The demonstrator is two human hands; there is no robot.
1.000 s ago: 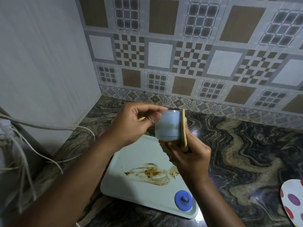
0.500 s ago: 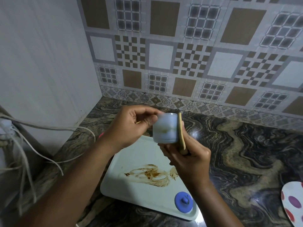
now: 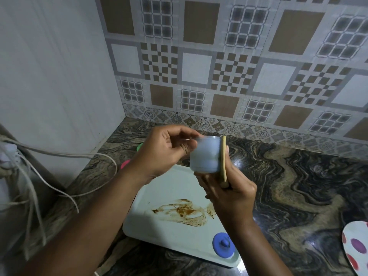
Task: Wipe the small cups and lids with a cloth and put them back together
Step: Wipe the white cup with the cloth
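Hardly shifted from half a second back, I see the pale cup (image 3: 204, 156) held above the tray (image 3: 151, 233), left hand (image 3: 165, 151) pinching its rim, right hand (image 3: 231, 196) gripping the tan cloth (image 3: 224, 158) flat against its side, blue lid (image 3: 223, 245) on the tray's near corner, brown smear (image 3: 183, 211) mid-tray.
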